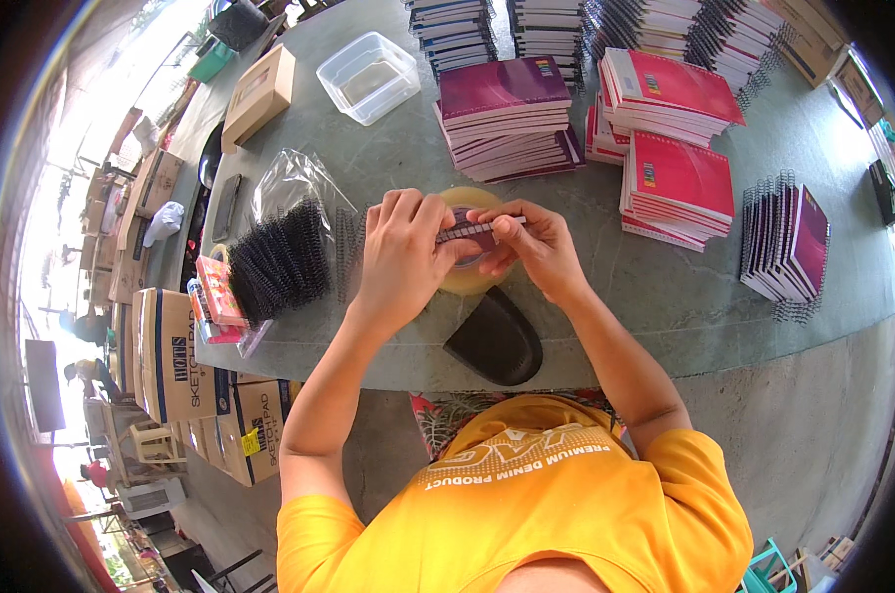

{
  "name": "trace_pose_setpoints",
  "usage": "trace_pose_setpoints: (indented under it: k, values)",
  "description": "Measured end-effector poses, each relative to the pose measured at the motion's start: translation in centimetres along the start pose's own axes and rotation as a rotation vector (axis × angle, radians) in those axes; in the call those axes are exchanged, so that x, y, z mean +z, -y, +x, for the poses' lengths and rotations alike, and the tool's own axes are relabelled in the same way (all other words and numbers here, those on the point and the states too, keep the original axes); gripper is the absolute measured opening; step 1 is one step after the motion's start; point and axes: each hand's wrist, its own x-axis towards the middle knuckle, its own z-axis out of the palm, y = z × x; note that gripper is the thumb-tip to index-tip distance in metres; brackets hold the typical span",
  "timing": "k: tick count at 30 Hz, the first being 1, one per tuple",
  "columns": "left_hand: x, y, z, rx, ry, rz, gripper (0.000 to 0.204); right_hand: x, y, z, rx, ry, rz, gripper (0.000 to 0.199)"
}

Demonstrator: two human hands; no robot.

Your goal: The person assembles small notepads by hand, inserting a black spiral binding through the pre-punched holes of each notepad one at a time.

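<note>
The grey-green table (665, 296) fills most of the view and serves as the landmark for everything else. Along its far side stand stacks of magenta and purple notebooks (507, 114), with a clear plastic tub (368, 76) and a flat cardboard box (259, 94) beside them toward the far left corner. At the table's right end a row of spiral-bound notebooks (785, 247) stands on edge. On its left part lies a clear bag of black binding coils (281, 259), and at its near edge rests a black oval case (495, 338). Over the middle of the table, just above a roll of clear tape (467, 282), the hands hold a short black binding coil (467, 230): a thin, ribbed strip of wire loops, lying roughly level between the two hands, partly hidden by the fingers. The left hand (400, 252) comes in with its back up and knuckles bent, fingers curled closed over the coil's left end. The right hand (536, 247) meets it from the other side, thumb and forefinger pinched tight on the coil's right end, remaining fingers folded beneath.
</note>
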Motion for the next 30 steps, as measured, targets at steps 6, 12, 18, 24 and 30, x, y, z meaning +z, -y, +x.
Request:
trace_pose_setpoints:
  k: [6, 12, 18, 24, 30]
  values:
    - [0.3, 0.8, 0.3, 0.034, 0.019, 0.010, 0.028, 0.9, 0.4, -0.3, -0.138, -0.028, 0.065, 0.026]
    - [0.8, 0.7, 0.5, 0.002, 0.002, -0.082, 0.026, 0.7, 0.5, -0.5, -0.078, -0.119, -0.077, 0.022]
    - [1.5, -0.8, 1.8, 0.084, -0.041, -0.152, 0.024, -0.1, 0.1, -0.1, 0.035, -0.145, -0.248, 0.014]
    - [3.4, -0.9, 2.5, 0.134, 0.012, -0.261, 0.023, -0.1, -0.3, -0.1, -0.012, -0.188, -0.228, 0.013]
    - [2.9, -1.0, 2.7, 0.149, 0.033, -0.358, 0.018, -0.5, -0.7, -0.1, -0.026, -0.141, -0.186, 0.016]
